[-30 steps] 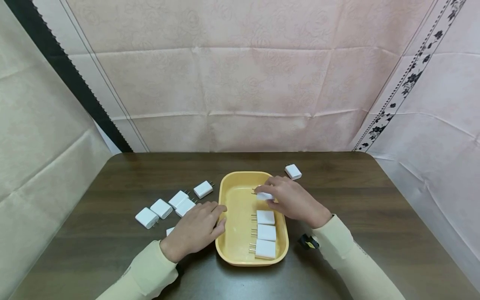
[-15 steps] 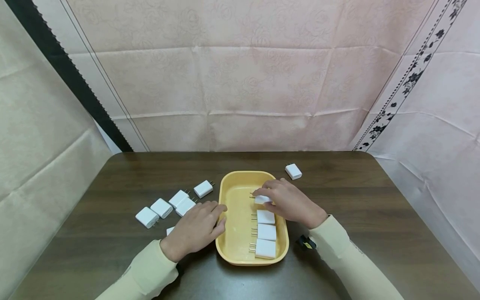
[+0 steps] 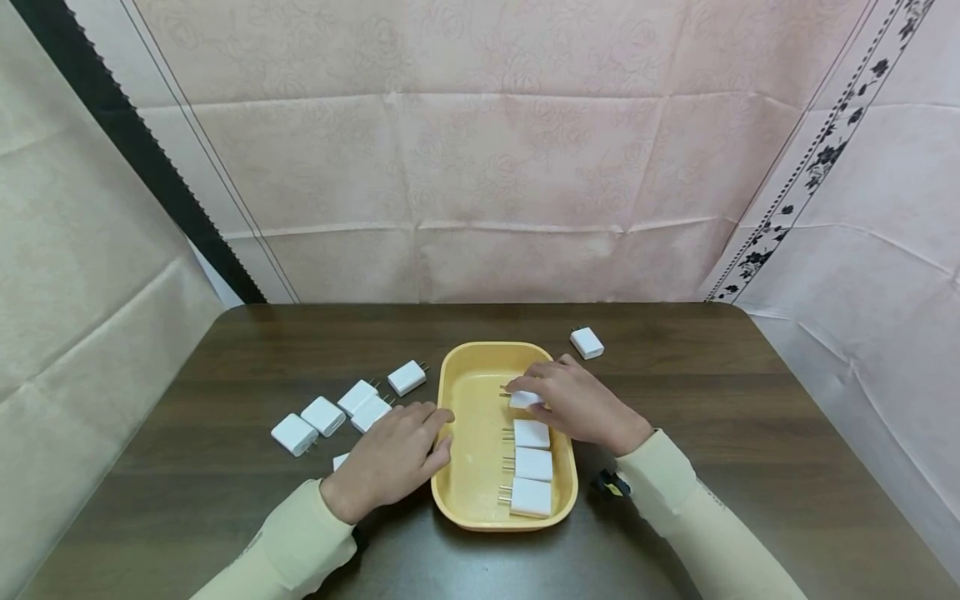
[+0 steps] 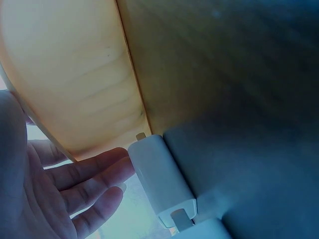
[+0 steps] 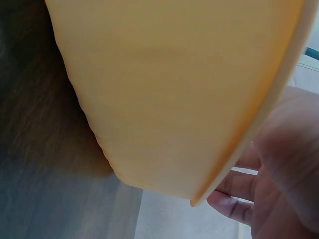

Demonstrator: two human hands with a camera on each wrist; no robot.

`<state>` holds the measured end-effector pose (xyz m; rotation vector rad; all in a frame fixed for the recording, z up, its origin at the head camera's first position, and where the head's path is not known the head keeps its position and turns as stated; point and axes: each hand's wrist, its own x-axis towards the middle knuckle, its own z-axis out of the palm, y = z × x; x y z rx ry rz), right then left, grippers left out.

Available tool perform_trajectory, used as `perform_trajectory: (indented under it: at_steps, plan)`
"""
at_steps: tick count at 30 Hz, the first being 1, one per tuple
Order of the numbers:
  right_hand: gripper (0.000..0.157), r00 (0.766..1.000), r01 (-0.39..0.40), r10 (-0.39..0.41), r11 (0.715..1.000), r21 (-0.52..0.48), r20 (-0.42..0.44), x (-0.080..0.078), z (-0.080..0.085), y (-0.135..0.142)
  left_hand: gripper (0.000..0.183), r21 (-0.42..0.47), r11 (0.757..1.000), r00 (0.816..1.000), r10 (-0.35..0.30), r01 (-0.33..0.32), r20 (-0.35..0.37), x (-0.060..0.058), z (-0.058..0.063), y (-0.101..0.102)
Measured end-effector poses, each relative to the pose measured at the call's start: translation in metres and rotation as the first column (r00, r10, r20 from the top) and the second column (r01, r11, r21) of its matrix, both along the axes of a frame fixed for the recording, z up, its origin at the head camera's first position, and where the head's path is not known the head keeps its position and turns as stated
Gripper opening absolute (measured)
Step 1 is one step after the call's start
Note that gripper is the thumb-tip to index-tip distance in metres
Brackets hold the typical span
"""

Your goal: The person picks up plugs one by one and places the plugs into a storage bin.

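Inside the yellow tray (image 3: 474, 500), my right hand (image 3: 585, 402) pinches a white charger plug (image 3: 522, 400) near the far right, its prongs pointing left. Below it lies a column of three more white chargers (image 3: 532, 465), prongs left as well. My left hand (image 3: 393, 454) rests at the tray's left rim, thumb and index fingertip over the edge. In the left wrist view its other fingers (image 4: 94, 191) lie relaxed and nearly straight outside the wall, close to a white charger (image 4: 162, 179). In the right wrist view the tray wall (image 5: 164, 99) hides the pinched charger.
Left of the tray, several white chargers (image 3: 323, 416) lie loose on the dark wooden table (image 3: 225, 500), one partly behind the left hand. Another charger (image 3: 587, 342) lies beyond the tray's far right corner. A pale cloth (image 3: 480, 167) hangs behind the table.
My right hand has shifted slightly left and nearer to me with the pinched charger, coming closer to the column, then stayed almost still. The left hand and tray have not moved.
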<state>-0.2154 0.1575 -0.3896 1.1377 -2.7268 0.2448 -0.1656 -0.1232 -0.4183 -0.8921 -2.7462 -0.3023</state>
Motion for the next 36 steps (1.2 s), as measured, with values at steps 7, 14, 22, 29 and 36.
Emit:
perform_trajectory:
  at_steps: [7, 14, 22, 29, 36]
  plan:
    - [0.037, 1.0, 0.009, -0.009, 1.0, 0.023, -0.006, -0.0015, -0.0029, -0.0006, 0.033, 0.004, 1.0, 1.0, 0.003, -0.003, 0.001, -0.0003, -0.0006, -0.0001]
    - [0.035, 1.0, 0.001, -0.001, 0.999, 0.033, -0.009, -0.0025, -0.0047, -0.0018, 0.033, 0.006, 1.0, 1.0, 0.007, -0.007, 0.015, -0.0004, -0.0005, 0.0005]
    - [0.036, 0.998, 0.002, -0.004, 0.999, 0.037, 0.059, -0.0035, -0.0059, -0.003, 0.032, 0.011, 1.0, 1.0, -0.017, 0.017, -0.02, -0.001, -0.0011, -0.0003]
    - [0.035, 0.997, 0.008, -0.011, 0.999, 0.05, 0.071, -0.0029, -0.006, -0.005, 0.032, 0.006, 1.0, 1.0, -0.009, 0.01, -0.016, -0.0005, -0.0012, -0.0005]
    - [0.035, 0.996, 0.018, -0.023, 0.998, 0.057, 0.087, -0.0022, -0.0067, -0.0061, 0.031, 0.008, 1.0, 1.0, -0.014, 0.014, -0.023, -0.0011, -0.0011, 0.0001]
